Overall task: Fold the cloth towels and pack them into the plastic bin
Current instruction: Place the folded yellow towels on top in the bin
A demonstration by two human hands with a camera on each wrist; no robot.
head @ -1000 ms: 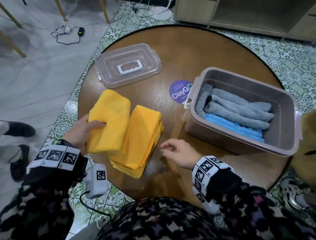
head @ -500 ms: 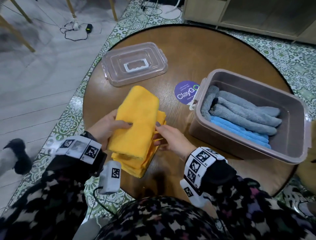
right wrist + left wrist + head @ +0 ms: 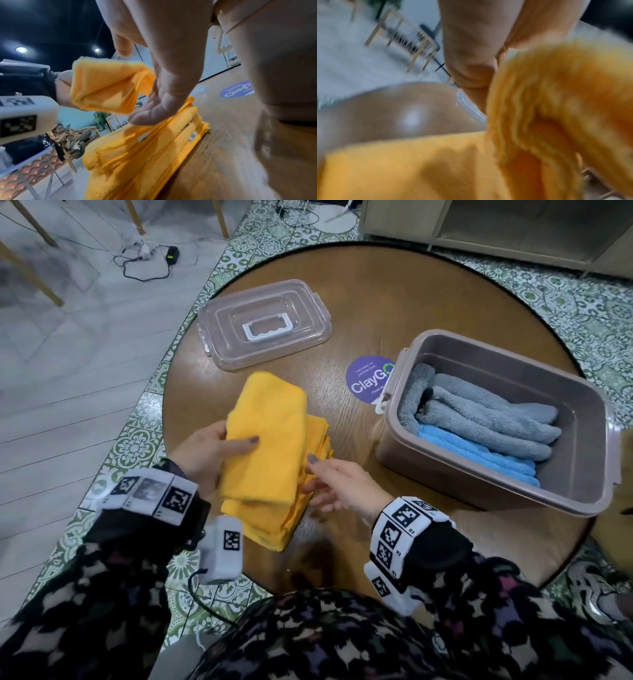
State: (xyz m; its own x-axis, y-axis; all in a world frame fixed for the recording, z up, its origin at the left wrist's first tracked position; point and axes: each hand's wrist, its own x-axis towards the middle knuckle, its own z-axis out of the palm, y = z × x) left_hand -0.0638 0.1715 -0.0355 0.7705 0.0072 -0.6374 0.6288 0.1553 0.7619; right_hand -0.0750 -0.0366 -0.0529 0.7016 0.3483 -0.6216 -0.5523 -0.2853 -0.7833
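My left hand (image 3: 212,453) grips a folded yellow towel (image 3: 270,440) by its left edge, thumb on top, and holds it just above a stack of folded yellow towels (image 3: 270,525) on the round wooden table (image 3: 376,296). My right hand (image 3: 332,487) is at the towel's right edge with straight fingers. In the right wrist view those fingers (image 3: 154,108) touch the top of the stack (image 3: 145,155) beneath the raised towel (image 3: 106,86), and the thumb is apart from it. The grey plastic bin (image 3: 493,491) stands to the right and holds grey towels (image 3: 479,412) and blue towels (image 3: 472,453).
The bin's clear lid (image 3: 263,323) lies at the back left of the table, white handle up. A purple round sticker (image 3: 368,380) sits between lid and bin. Patterned floor tiles surround the table, and cables lie on the floor at the far left.
My left hand has carried the folded yellow towel to the right, from beside the stack to above it. My right hand has come from the bare table up to the towel's right edge.
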